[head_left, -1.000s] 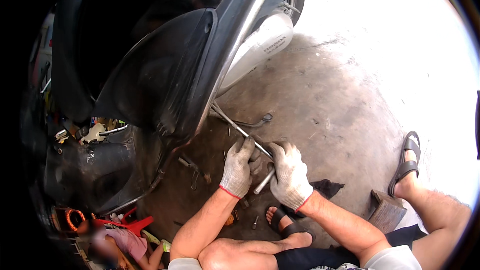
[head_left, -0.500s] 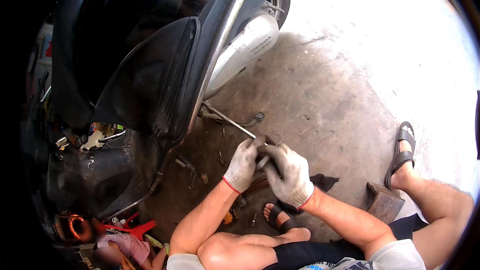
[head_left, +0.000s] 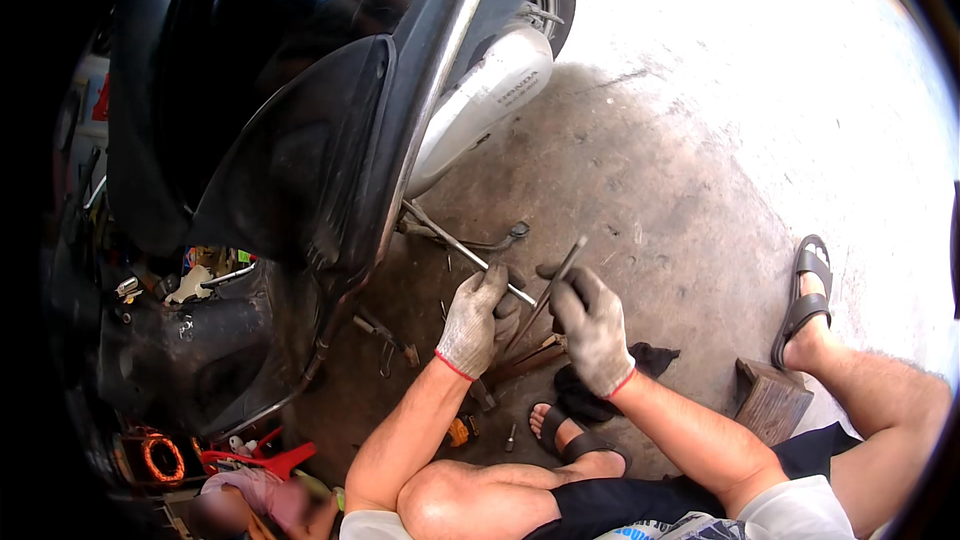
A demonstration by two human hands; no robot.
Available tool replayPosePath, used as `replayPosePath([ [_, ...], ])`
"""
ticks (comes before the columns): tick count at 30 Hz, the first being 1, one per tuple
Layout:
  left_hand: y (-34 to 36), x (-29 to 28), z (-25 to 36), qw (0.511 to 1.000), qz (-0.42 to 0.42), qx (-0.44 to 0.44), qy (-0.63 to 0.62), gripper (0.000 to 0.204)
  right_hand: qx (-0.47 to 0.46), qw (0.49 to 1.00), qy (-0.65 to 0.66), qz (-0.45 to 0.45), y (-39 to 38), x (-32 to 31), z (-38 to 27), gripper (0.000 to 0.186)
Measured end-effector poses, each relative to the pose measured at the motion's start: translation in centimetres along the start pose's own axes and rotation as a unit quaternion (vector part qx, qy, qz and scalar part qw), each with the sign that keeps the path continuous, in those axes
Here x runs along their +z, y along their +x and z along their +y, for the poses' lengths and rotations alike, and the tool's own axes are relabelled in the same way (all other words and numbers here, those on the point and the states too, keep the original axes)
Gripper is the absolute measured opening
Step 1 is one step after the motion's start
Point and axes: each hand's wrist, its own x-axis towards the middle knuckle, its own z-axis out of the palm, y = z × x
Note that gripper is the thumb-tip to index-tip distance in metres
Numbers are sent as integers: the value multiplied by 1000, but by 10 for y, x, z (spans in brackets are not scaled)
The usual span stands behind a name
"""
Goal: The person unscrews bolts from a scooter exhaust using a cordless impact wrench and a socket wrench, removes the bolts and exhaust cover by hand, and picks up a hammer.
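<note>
In a grey-white knit glove with a red cuff, my left hand (head_left: pixel 474 320) is closed around a silver metal rod (head_left: pixel 455 245). The rod slants from beneath the scooter's edge and pokes out past my fingers. My right hand (head_left: pixel 594 328), gloved alike, grips a thin dark metal bar (head_left: pixel 562 276) tilted with its upper end to the right. The bar's lower part passes down close beside my left fingers; I cannot tell whether they touch it. A black scooter (head_left: pixel 290 140) with a white side cover (head_left: pixel 480 100) stands at the upper left.
A wooden block stool (head_left: pixel 772 402) is near my sandalled foot at the right. A black cloth (head_left: pixel 652 362), a small socket-like piece (head_left: pixel 511 437) and a yellow-black tool (head_left: pixel 462 430) lie on the concrete floor. Another person (head_left: pixel 265 502) is at the lower left, beside a red object (head_left: pixel 265 462).
My hands were together at the rod's end and have come apart. My right hand now holds the dark bar raised, and my left hand has shifted slightly down and left along the rod.
</note>
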Motion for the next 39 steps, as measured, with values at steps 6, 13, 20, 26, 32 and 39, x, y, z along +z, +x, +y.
replayPosePath([
  [6, 0, -9, -2, 1000, -15, -2, -12, 33, 499, 756, 423, -24, -25, -6, -5, 35],
  [13, -3, -8, 2, 999, 25, -5, 36, 36, 560, 625, 541, -56, -10, 10, 18, 15],
  [20, 5, -6, 4, 999, 35, -4, 32, 40, -53, 983, 164, -60, -5, 1, -15, 27],
  [26, 17, -1, 3, 1000, 13, 9, 2, 40, 26, 950, 182, -254, -76, 25, 27, 35],
  [32, 16, -2, 5, 999, 40, -12, -22, 38, 399, 826, 392, -62, 8, -20, 33, 28],
  [39, 22, 1, 15, 994, 77, -53, 54, 43, -2, 919, 204, -339, 12, -7, 22, 43],
])
